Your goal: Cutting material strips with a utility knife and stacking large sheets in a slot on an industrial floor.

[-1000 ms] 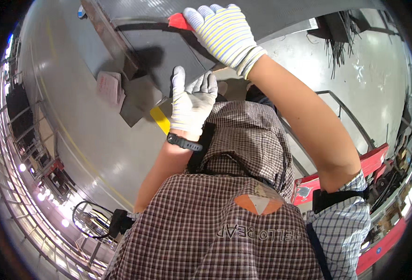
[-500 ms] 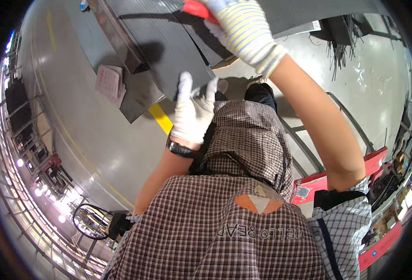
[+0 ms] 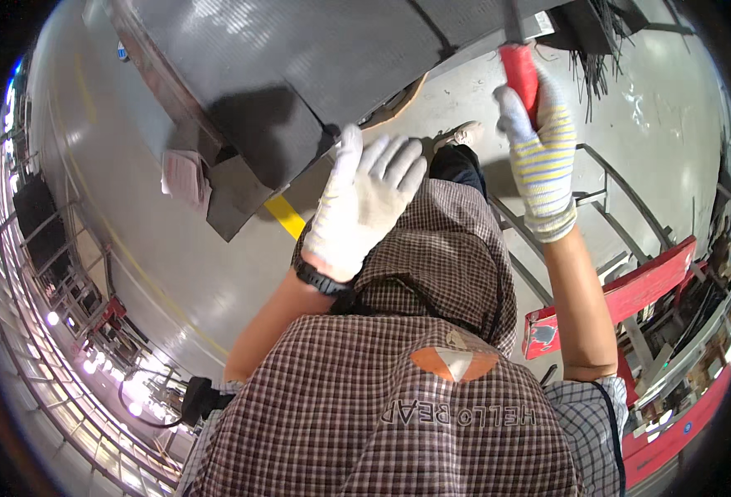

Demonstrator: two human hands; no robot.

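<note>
In a white glove, my left hand (image 3: pixel 364 203) is open, its fingers stretched out and holding nothing. It is just off the near corner of a dark grey ribbed sheet (image 3: pixel 332 50) spread across the work surface. My right hand (image 3: pixel 543 157), in a white glove with yellow and blue stripes, is wrapped round the red handle of a knife (image 3: pixel 520 76). Its narrow dark blade points away from me and looks blurred. The knife is to the right of the sheet's near edge.
A stack of pale pink cards (image 3: pixel 185 178) lies at the left corner of the work surface. Dark thin strips (image 3: pixel 593 70) hang at the far right. A metal frame (image 3: pixel 622 199) and a red beam (image 3: pixel 610 298) stand to my right, with a yellow floor line (image 3: pixel 284 215) at left.
My right hand has swung right and nearer with the knife, away from the sheet. My left hand has come off the sheet's corner and its fingers have straightened.
</note>
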